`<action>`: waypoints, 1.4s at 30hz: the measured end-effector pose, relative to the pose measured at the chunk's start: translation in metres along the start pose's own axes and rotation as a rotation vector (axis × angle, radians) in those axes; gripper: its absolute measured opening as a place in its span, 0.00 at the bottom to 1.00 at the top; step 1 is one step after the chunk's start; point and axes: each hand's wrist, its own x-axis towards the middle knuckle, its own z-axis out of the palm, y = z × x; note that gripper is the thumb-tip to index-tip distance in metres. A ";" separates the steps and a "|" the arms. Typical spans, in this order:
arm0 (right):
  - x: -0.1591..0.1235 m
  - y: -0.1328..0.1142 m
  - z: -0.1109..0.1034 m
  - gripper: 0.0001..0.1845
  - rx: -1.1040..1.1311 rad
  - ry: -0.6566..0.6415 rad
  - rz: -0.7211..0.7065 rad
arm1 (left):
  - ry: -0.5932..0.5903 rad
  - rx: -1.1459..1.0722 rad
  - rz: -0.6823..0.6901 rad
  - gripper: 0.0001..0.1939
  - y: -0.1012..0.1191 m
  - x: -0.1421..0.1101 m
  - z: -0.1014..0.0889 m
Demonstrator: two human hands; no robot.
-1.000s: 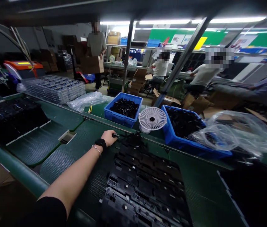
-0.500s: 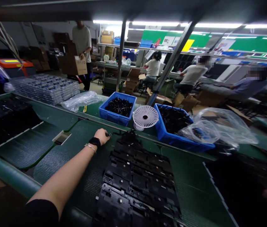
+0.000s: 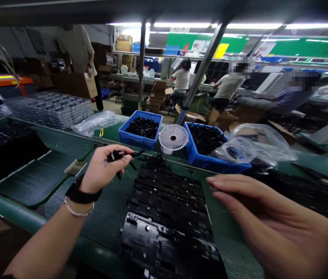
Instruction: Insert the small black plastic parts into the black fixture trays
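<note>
My left hand (image 3: 100,166), with a dark wristband and a pale bracelet, is closed around several small black plastic parts (image 3: 117,155) that stick out past the fingers. Beneath and between my hands lie black plastic panels (image 3: 166,209), laid in overlapping rows on the green work surface. More small black pieces (image 3: 156,161) are heaped at the panels' far end. On the right, my right hand (image 3: 277,217) hovers over the edge of the panels, thumb and forefinger pinched together. Something tiny and dark shows at its fingertips, too small to name.
Two blue bins (image 3: 139,140) with small black parts stand beyond the rail, a white fan (image 3: 173,138) between them. Clear plastic (image 3: 253,143) drapes over the right bin. Stacked clear trays (image 3: 50,110) sit at left. A person (image 3: 76,50) carries a carton (image 3: 90,85) behind.
My left hand has drawn back from the heap towards me, now with black parts in its grip. My right hand has come up into view from the right. The person with the carton has moved left.
</note>
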 end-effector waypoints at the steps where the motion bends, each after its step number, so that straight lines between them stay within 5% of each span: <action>1: 0.001 -0.010 0.006 0.11 0.016 -0.018 -0.022 | -0.067 0.009 0.013 0.11 0.015 -0.012 0.001; 5: -0.002 -0.034 0.023 0.12 0.062 -0.114 -0.098 | -0.225 0.067 0.103 0.06 0.052 -0.047 0.008; 13: -0.016 -0.044 0.038 0.11 0.168 -0.108 -0.099 | -0.258 -0.029 0.105 0.10 0.059 -0.070 0.022; 27: -0.013 -0.050 0.010 0.06 0.074 -0.191 -0.020 | -0.268 0.187 0.461 0.10 0.073 -0.076 0.018; 42: -0.015 -0.046 0.008 0.05 0.070 -0.227 0.046 | -0.304 0.283 0.522 0.10 0.077 -0.073 0.019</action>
